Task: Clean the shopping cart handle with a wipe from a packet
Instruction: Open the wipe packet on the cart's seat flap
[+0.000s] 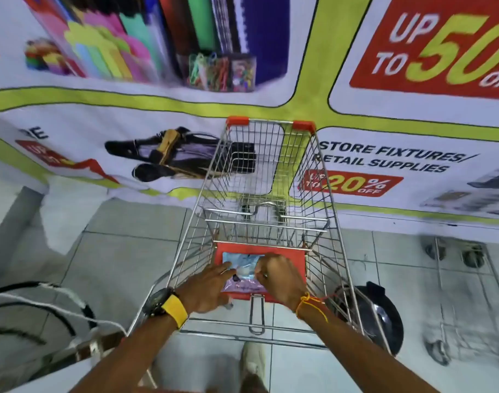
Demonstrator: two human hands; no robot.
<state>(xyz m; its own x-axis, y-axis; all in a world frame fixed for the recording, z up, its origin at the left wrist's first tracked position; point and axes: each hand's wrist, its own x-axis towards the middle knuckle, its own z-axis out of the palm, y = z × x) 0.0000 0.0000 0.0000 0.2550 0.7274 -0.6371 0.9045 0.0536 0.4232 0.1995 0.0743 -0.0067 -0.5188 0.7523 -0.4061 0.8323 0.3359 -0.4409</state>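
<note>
Head view: we see the wipe packet (244,275) lying flat on the red seat flap (295,268) of the wire shopping cart (268,177), between both hands. Our left hand (207,289) presses spread fingers on the packet's left edge, its grip apart. Our right hand (282,277) curls over its right edge, grip pinched together at the packet's top. A tiled floor (123,251) lies beneath.

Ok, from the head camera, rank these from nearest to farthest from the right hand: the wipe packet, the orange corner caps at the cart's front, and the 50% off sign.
1. Wipe packet: under the right hand, lying on the orange seat flap.
2. Orange corner caps: at the far front rim of the cart.
3. 50% off sign: on the banner beyond the cart, upper right.
</note>
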